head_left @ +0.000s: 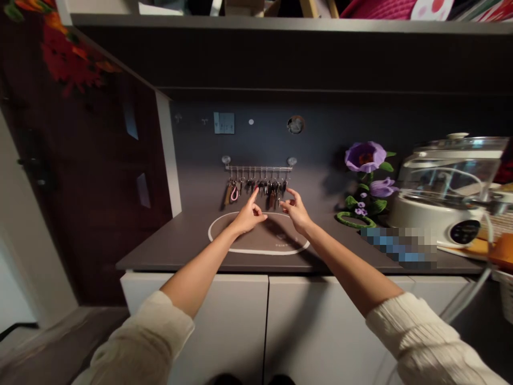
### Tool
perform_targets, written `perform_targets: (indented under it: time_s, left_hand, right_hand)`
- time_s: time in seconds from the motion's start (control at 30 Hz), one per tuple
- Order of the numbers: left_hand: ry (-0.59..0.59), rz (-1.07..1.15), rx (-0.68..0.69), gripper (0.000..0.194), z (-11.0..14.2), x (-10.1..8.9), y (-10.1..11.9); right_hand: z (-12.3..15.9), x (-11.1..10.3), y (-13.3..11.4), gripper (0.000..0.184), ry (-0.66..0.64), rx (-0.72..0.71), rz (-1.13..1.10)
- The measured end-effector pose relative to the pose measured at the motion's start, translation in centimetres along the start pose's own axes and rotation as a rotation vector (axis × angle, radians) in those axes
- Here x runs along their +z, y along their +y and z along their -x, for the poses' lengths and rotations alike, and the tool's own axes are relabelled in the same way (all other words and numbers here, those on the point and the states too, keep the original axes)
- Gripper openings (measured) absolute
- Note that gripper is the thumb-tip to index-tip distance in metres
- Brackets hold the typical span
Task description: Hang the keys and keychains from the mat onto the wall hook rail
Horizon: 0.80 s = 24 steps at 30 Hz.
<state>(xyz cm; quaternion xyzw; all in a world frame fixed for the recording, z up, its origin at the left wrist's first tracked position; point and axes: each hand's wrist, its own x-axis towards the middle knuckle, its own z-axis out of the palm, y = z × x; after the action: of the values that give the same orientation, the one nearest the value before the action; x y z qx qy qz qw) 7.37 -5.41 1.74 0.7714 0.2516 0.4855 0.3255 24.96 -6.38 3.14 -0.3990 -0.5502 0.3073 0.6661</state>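
Note:
My left hand (249,215) reaches in front of the keys with its index finger stretched up and its thumb apart; nothing shows in it. To its right, my right hand (296,211) also has the index finger extended, close to the keys at the right end, and I see nothing held there. Several keys (272,191) and key fobs hang from a clear hook rail (258,169) on the dark wall. A pink loop (234,193) dangles near the left end. Whether either fingertip touches a key, I cannot tell. Below both hands lies a brown oval mat (248,243) with a white border.
Purple artificial flowers (365,158) stand right of the mat. Farther right is a white appliance (428,214) with a clear cover, its cable running down. An overhead shelf (288,25) juts out above. White cabinet doors (224,321) are below the dark counter (160,243).

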Motion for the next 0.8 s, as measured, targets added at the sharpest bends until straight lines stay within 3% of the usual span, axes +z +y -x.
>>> perform_targets:
  time_s: [0.13,0.3,0.47,0.8]
  left_hand:
    - [0.002,0.005,0.075,0.099,3.8,-1.9,2.0]
    - [0.016,-0.036,0.097,0.097,7.9,-2.8,2.4]
    - [0.032,0.002,0.045,0.1,9.9,-2.9,1.6]
    - [0.057,0.143,-0.06,0.109,10.0,-2.9,0.9]
  right_hand:
    - [3.8,1.0,-0.7,0.086,-0.203,-0.153,0.012]
    - [7.4,1.4,-0.6,0.098,-0.404,-0.241,0.138]
    - [9.1,1.3,0.3,0.098,-0.441,-0.27,0.232]
    - [9.2,1.4,0.4,0.094,-0.447,-0.252,0.292]
